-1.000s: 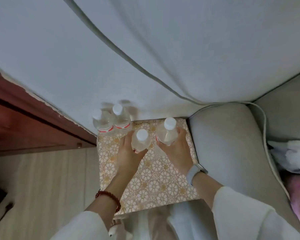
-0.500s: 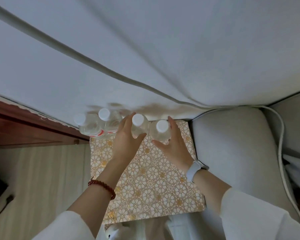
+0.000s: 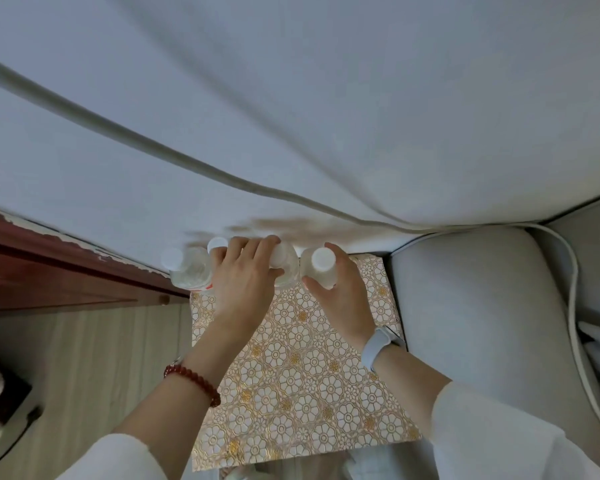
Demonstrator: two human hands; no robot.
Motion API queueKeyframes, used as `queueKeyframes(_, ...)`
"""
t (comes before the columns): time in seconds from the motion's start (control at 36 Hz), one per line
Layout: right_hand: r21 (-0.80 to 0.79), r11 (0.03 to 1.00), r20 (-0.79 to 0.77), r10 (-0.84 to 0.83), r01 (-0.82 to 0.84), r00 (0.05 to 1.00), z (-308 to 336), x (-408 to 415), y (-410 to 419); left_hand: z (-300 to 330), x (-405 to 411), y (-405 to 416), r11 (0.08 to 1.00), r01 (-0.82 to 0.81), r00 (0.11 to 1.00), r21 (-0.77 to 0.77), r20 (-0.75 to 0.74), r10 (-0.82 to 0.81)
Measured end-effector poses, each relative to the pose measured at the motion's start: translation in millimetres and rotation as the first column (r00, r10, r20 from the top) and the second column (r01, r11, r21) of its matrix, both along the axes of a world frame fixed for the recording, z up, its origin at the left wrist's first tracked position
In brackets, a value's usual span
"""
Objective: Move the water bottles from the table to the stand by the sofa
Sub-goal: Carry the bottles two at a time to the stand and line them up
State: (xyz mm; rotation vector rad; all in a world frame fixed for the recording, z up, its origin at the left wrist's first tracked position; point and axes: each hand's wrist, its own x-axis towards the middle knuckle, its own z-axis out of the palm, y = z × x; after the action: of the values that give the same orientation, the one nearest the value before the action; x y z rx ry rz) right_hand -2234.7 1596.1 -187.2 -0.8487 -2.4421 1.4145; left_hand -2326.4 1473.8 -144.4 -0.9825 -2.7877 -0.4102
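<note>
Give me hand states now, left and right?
Left hand: fingers closed around a water bottle on the stand.
Right hand: closed on the rightmost bottle.

— How many water bottles do you count on the stand [image 3: 291, 375]?
— You have 4, in 1 row along its far edge: 1 at the far left corner [image 3: 187, 270], 1 [image 3: 217, 244] mostly behind your left hand [image 3: 245, 289], 1 [image 3: 286, 268] under its fingers, 1 [image 3: 321, 268] against your right hand [image 3: 343, 299].
— And hands?
— 2.
</note>
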Motion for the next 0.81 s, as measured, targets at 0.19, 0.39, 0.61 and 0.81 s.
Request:
queueKeyframes(0.19, -0.146, 0.987, -0.005, -0.074, 0.072, 0.997, 2, -31, -5, -3, -9, -6, 0.999, -0.021, 0.999, -0.028, -0.048, 0.020)
queueKeyframes(0.39, -0.284, 0.957, 0.059, -0.048, 0.063, 0.997, 4, -23, 0, -2, -3, 0, 0.988, -0.023, 1.000, -0.151, -0.025, 0.019)
queueKeyframes(0.61, -0.302, 0.953, 0.292, 0.066, 0.027, 0.954, 40, 31, -30, 25, 52, -48, 0.971, -0.239, 0.948, -0.009, 0.216, 0.236)
queueKeyframes(0.81, -0.259, 0.864, 0.241, 0.490, -0.431, 0.838, 112, 39, -142, 73, 106, -178, 0.841, -0.541, 0.782, 0.022, 0.381, 0.494)
